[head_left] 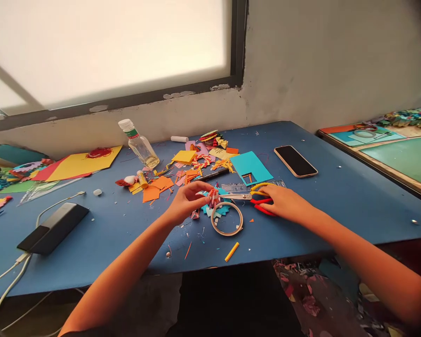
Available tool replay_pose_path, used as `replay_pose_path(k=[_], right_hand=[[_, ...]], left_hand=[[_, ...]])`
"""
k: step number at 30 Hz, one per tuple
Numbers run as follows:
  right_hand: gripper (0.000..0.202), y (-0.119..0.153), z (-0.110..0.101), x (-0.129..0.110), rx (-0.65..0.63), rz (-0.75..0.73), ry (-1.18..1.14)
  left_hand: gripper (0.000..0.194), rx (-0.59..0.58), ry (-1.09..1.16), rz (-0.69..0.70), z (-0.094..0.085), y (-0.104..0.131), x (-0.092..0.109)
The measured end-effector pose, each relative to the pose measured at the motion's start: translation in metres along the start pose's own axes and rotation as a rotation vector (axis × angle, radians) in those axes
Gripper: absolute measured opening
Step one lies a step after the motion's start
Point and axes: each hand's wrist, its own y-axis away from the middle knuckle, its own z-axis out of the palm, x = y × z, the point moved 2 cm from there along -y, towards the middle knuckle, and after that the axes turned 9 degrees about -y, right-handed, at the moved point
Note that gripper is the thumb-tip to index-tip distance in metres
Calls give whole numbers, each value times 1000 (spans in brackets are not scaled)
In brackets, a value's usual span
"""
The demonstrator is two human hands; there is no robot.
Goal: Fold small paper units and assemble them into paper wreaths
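Between its thumb and fingers, my left hand (188, 202) pinches a small pink-and-red folded paper piece (214, 197). Scissors (262, 208) with yellow and red handles are in my right hand (279, 201), their blades pointing left and touching the paper piece. Just below the blades, a roll of tape (227, 232) lies on blue paper scraps (210, 210). A metal ruler (233, 187) lies behind the scissors, partly under a blue paper sheet (254, 166). The contact between blades and paper is too small to make out fully.
Orange paper pieces (157, 187), a black marker (212, 175) and a glass bottle (142, 149) are behind my left hand. A phone (295, 161) lies at the back right. A black power bank (53, 228) with white cables sits left. A yellow strip (232, 252) lies near the front edge.
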Motion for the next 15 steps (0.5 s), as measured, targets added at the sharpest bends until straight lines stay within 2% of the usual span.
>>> replay_pose_path(k=[3, 6, 8, 12, 15], right_hand=[[40, -3, -4, -3, -21, -58, 14], [38, -3, -14, -25, 41, -83, -21], [38, -4, -20, -48, 103, -100, -208], [37, -13, -17, -94, 9, -259, -695], [27, -20, -10, -109, 17, -295, -896]], left_hand=[[17, 5, 106, 9, 4, 1, -5], [18, 39, 165, 1, 6, 3, -10], [18, 68, 165, -5, 7, 5, -12], [17, 165, 146, 3, 9, 8, -13], [17, 242, 111, 32, 8, 9, -11]])
